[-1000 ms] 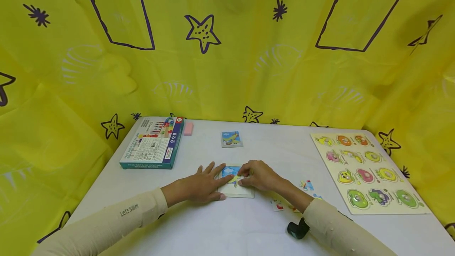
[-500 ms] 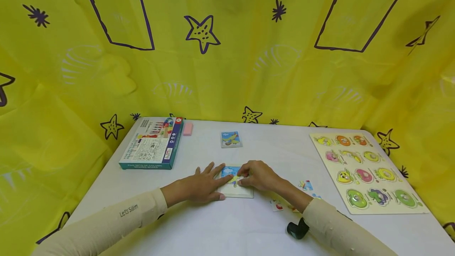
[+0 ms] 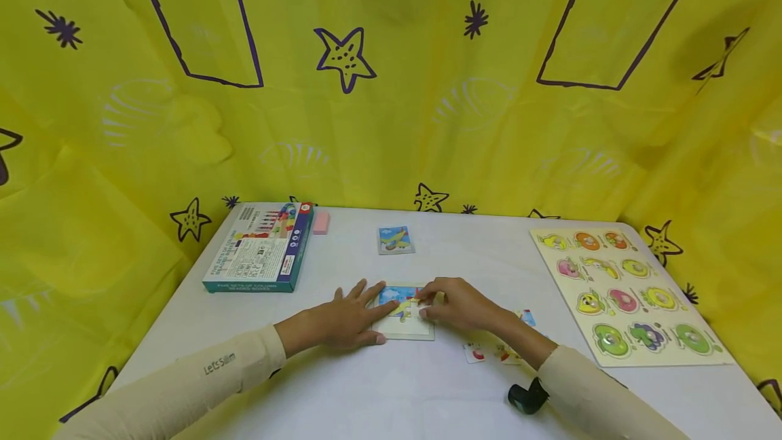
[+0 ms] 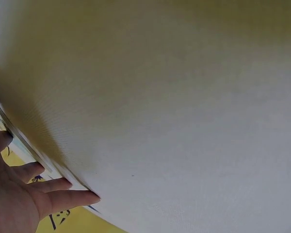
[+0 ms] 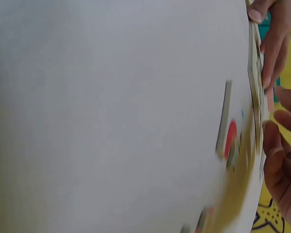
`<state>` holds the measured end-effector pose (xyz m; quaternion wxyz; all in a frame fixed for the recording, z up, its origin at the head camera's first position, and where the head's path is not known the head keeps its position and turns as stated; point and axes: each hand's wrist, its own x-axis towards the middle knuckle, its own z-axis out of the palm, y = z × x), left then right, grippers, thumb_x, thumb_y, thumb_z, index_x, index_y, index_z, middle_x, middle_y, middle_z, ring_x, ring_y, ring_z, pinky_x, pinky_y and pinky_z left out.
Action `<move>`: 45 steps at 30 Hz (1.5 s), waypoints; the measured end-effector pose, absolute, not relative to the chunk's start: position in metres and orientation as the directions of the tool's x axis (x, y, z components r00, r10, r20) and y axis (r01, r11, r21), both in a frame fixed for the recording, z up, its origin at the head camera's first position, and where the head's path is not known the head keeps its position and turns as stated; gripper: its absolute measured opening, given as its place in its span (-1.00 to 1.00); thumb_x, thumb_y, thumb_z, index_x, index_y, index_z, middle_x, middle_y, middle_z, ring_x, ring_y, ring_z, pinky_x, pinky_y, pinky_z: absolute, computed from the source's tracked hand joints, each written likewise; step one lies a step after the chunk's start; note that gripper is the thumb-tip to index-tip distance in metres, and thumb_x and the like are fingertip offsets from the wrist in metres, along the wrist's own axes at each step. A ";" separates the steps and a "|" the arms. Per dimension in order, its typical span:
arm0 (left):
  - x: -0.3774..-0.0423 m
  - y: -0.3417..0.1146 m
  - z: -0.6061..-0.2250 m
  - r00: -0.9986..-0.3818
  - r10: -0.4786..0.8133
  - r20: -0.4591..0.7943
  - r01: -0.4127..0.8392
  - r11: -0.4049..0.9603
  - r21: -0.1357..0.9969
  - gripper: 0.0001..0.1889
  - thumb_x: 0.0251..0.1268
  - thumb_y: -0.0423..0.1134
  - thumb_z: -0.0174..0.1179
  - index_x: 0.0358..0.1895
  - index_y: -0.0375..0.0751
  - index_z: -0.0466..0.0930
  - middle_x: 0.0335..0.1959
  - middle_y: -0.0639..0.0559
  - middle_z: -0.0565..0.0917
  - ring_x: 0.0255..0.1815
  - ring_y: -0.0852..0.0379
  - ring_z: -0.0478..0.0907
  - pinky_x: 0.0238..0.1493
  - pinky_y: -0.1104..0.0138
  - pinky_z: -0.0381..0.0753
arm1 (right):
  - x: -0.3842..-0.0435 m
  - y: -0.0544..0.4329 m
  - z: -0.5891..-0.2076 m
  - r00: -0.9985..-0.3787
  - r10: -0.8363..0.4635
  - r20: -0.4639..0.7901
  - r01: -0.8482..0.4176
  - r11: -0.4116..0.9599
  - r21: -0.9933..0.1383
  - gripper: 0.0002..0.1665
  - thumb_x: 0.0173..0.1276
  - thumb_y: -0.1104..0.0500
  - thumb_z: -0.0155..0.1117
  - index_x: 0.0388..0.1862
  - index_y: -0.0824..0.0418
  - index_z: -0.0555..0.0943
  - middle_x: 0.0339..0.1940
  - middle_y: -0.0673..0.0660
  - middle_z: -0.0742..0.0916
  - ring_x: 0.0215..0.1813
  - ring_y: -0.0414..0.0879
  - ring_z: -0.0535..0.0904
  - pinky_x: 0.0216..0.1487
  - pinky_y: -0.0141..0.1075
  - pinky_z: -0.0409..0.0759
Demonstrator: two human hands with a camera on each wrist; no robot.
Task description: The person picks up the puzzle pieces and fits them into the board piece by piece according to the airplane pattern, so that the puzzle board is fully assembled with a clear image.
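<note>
A small puzzle tray (image 3: 403,329) with a pale border lies mid-table in the head view, its picture of blue sky and a yellow plane partly filled. My left hand (image 3: 351,319) lies flat with fingers spread over the tray's left part, pressing on it; the left wrist view shows those fingertips on the tray's edge. At the tray's right side, my right hand (image 3: 461,304) touches the picture with bent index finger and thumb. A gap shows between these tips, and I see no piece between them. Loose puzzle pieces (image 3: 474,352) lie near the right forearm, which partly hides some.
Behind the tray sits a small finished plane picture (image 3: 395,240). A boxed set (image 3: 258,250) and a pink block (image 3: 321,223) are at back left. The fruit puzzle board (image 3: 629,290) lies right. A black object (image 3: 527,397) sits beside the right sleeve.
My right hand has shifted slightly right, its fingertips moving apart from the plane picture and uncovering a red and yellow part. My left hand has stayed in place on the tray.
</note>
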<state>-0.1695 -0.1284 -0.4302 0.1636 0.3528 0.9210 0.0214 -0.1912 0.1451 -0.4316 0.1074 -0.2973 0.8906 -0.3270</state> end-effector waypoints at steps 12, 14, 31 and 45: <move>-0.170 -0.129 -0.431 -0.698 0.660 -0.278 0.638 0.750 0.178 -0.30 0.50 0.29 -0.07 0.61 0.21 0.09 0.65 -0.16 0.00 0.58 -0.43 0.03 0.33 -0.40 0.23 | -0.184 0.215 -0.423 -0.823 -0.564 0.060 -0.449 0.582 -0.678 -0.66 0.36 0.03 0.41 0.00 0.21 0.70 -0.16 0.01 0.72 -0.51 -0.29 0.42 -0.48 -0.43 0.44; -0.170 -0.129 -0.431 -0.698 0.662 -0.273 0.639 0.748 0.179 -0.30 0.50 0.29 -0.07 0.60 0.20 0.10 0.65 -0.17 0.01 0.58 -0.44 0.03 0.33 -0.40 0.23 | -0.183 0.228 -0.423 -0.829 -0.555 0.070 -0.446 0.580 -0.682 -0.67 0.36 0.04 0.41 -0.02 0.21 0.70 -0.15 0.04 0.72 -0.52 -0.31 0.43 -0.49 -0.43 0.45; -0.168 -0.128 -0.430 -0.699 0.663 -0.270 0.646 0.746 0.161 -0.30 0.50 0.29 -0.08 0.60 0.19 0.09 0.65 -0.17 0.03 0.58 -0.42 0.05 0.33 -0.38 0.26 | -0.170 0.310 -0.432 -0.847 -0.521 0.104 -0.443 0.583 -0.681 -0.73 0.32 0.21 0.43 -0.02 0.24 0.69 -0.12 0.18 0.67 -0.53 -0.34 0.47 -0.45 -0.41 0.48; -0.169 -0.129 -0.433 -0.696 0.664 -0.274 0.646 0.745 0.167 -0.30 0.51 0.29 -0.09 0.61 0.20 0.08 0.65 -0.16 0.01 0.58 -0.42 0.04 0.33 -0.39 0.24 | -0.164 0.322 -0.438 -0.892 -0.445 0.081 -0.404 0.706 -0.581 -0.72 0.25 0.10 0.50 -0.07 0.12 0.75 -0.15 0.00 0.69 -0.33 -0.34 0.34 -0.35 -0.40 0.36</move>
